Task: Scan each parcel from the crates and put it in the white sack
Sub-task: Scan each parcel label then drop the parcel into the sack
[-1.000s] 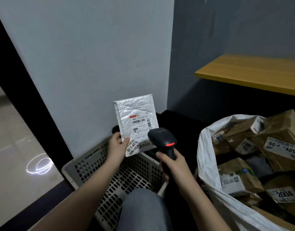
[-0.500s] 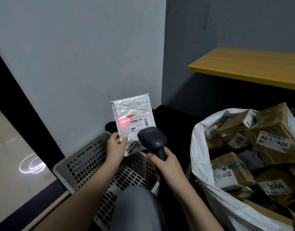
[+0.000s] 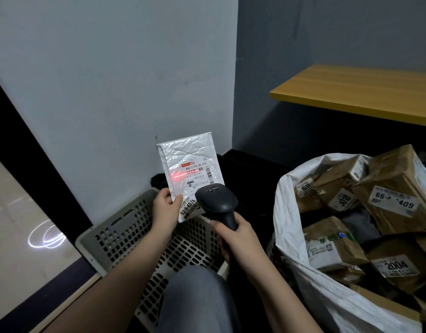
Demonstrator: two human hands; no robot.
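Holding a white mailer (image 3: 190, 164) upright above a grey crate (image 3: 125, 234), label side turned toward the scanner (image 3: 218, 200) so the red beam can fall across the printed barcode. Pinched at the lower left corner by the left hand (image 3: 165, 209), thumb on the front, which leaves the label unobstructed. Gripped round its handle by the right hand (image 3: 233, 239), fingers curled, head aimed up at the mailer from just below and to the right; red line lit on the label, so a scan judged to be in progress. Whether the reading has registered cannot be told.

Standing open just to the right, a white sack (image 3: 289, 212), rim folded outward, already heaped with brown parcels (image 3: 387, 188) bearing numbered labels, and placed close enough for a short drop once scanning is done. Perforated walls and floor of the crate visible beneath the hands, with no other parcel seen inside the part in view.

Beyond, a pale grey wall (image 3: 111, 80) meeting a darker one at a corner, a yellow wooden shelf (image 3: 365, 92) projecting at upper right, and a glossy floor (image 3: 19, 224) at left catching a ring of reflected light. In the foreground, a knee (image 3: 197, 296) in grey trousers.
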